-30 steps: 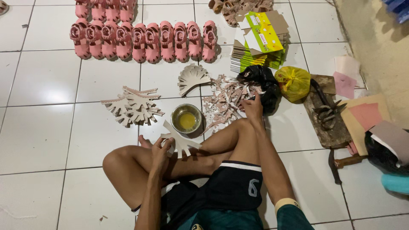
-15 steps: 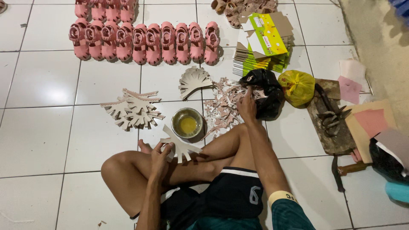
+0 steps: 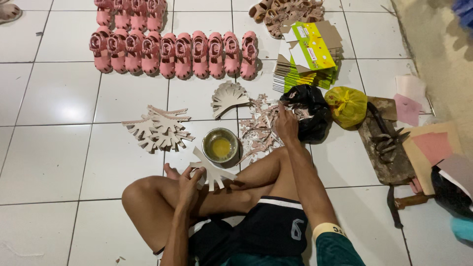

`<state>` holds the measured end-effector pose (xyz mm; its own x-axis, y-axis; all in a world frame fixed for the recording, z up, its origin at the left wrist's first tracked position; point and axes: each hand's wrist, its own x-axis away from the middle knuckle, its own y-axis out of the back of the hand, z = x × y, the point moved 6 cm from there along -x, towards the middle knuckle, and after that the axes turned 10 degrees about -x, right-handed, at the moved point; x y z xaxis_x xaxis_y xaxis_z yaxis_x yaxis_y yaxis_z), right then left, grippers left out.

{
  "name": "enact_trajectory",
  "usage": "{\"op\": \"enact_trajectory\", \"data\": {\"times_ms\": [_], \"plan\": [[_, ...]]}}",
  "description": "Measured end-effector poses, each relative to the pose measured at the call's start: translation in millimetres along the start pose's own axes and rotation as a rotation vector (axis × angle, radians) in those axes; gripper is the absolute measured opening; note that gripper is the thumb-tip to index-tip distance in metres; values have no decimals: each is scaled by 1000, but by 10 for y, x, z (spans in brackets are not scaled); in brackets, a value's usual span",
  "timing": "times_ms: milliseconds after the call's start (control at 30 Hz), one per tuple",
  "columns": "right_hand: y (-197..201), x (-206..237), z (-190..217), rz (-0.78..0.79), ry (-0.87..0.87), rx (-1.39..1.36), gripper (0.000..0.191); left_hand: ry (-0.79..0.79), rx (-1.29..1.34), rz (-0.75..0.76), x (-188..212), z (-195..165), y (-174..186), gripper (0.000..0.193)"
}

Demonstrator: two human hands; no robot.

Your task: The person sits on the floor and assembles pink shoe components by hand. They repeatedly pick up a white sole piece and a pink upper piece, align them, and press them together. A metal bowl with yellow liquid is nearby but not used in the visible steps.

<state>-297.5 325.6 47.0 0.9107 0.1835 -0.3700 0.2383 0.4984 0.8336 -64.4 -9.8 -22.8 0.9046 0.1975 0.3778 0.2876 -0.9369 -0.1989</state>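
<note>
We sit cross-legged on the tiled floor (image 3: 54,162), and our left hand (image 3: 189,181), low in the middle of the frame, has its fingers closed around a pale, pronged cut-out piece (image 3: 213,172) held just above our knee. Our right hand (image 3: 285,120) is stretched toward the middle right, fingers curled down into a loose heap of pinkish cut pieces (image 3: 258,129) that lies against a black bag (image 3: 308,106); whether they have pinched one piece we cannot tell. Between the two hands, just beyond the held piece, stands a small metal bowl of yellow glue (image 3: 220,146). To its left lies a fanned pile of pale cut-outs (image 3: 158,129), and a smaller fan (image 3: 227,97) rests above the bowl. Along the top of the frame runs a row of pink sandals (image 3: 182,53), with a stack of green and brown boxes (image 3: 310,56) and a yellow bag (image 3: 346,104) toward the upper right. We judge the step to be picking a pink piece to match the pale one; the next move calls for lifting a single piece cleanly from the heap and bringing it back over the bowl.
</note>
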Motion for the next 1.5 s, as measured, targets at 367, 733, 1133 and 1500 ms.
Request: {"op": "enact_trajectory", "data": {"times_ms": [367,733,1133,1500], "plan": [[618,417,-274,-214,-340,-989,97,-10,-74,54,49,-122,-95,34],[634,711,-383,53,-575,-1155,76,34,-288,20,216,-221,-104,42],[759,726,-6,103,-454,-1104,85,-51,-237,50,152,-66,-40,38],[850,867,279,149,-437,-1138,107,-81,-280,38,116,-19,-35,36]]}}
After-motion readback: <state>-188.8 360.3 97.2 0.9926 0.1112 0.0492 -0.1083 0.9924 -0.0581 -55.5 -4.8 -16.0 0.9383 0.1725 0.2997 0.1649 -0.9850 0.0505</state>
